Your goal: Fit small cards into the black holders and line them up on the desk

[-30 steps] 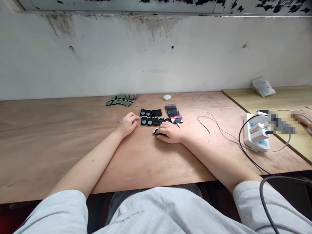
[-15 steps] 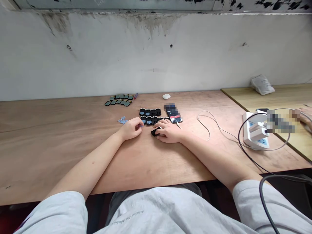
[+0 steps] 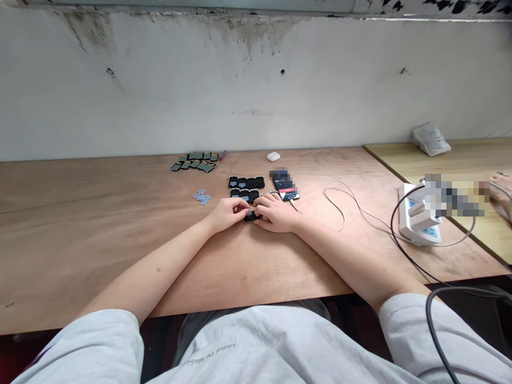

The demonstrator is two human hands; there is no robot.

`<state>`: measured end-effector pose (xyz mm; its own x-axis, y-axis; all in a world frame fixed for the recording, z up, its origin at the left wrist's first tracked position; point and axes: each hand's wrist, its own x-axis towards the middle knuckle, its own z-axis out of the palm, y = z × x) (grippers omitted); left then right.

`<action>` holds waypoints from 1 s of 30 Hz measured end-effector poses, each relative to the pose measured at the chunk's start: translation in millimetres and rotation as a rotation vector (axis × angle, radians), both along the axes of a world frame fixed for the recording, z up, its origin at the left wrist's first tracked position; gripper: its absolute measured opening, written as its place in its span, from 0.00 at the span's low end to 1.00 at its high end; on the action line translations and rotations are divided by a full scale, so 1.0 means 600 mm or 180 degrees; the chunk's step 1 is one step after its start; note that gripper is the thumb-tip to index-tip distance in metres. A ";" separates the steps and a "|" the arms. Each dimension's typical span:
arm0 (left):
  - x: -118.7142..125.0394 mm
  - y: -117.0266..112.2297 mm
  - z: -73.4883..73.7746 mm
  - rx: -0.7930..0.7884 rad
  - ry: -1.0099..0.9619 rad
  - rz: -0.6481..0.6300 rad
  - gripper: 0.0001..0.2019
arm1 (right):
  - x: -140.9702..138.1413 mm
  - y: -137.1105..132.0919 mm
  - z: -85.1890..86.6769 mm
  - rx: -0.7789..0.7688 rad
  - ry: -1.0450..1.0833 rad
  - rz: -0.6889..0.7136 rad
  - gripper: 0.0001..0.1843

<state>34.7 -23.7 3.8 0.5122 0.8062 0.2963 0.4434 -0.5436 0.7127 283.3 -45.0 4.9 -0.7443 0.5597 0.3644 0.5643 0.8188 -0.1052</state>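
Note:
My right hand [image 3: 277, 214] has its fingers closed on the side of a small black plastic casing [image 3: 250, 216] resting on the table. From the other side, my left hand [image 3: 229, 214] pinches a small light-blue piece [image 3: 248, 212] over that casing. The fingertips hide part of both, so I cannot tell whether the piece touches the casing. Just beyond my hands stand two rows of similar black casings [image 3: 247, 182], and some carry a light-blue piece inside. Several loose light-blue pieces [image 3: 202, 197] lie in a small heap left of the rows.
Several grey-green panels with dark edges [image 3: 196, 161] lie at the back, beside a slim screwdriver-like tool [image 3: 223, 155]. A white earbud case [image 3: 273, 156] and a plugged-in phone [image 3: 286, 186] are behind my right hand. A power strip [image 3: 420, 229] trails cables. Another person's hand [image 3: 502, 192] is far right.
My left hand has moved right, away from the loose blue pieces, bringing a blue piece to the black casing. My right hand stays nearly in place at the casing.

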 end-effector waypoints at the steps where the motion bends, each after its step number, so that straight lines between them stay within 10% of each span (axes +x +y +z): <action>1: -0.001 0.000 0.000 0.0053 0.0012 -0.0003 0.08 | 0.002 0.001 0.000 0.0017 0.0031 -0.0041 0.09; 17: 0.011 -0.003 -0.003 0.0047 -0.0008 -0.0127 0.09 | 0.012 0.022 -0.013 0.0009 0.0077 -0.0931 0.20; 30: 0.007 -0.006 -0.004 0.0428 0.0206 -0.0248 0.08 | 0.005 0.011 -0.012 0.0309 0.0082 0.0285 0.09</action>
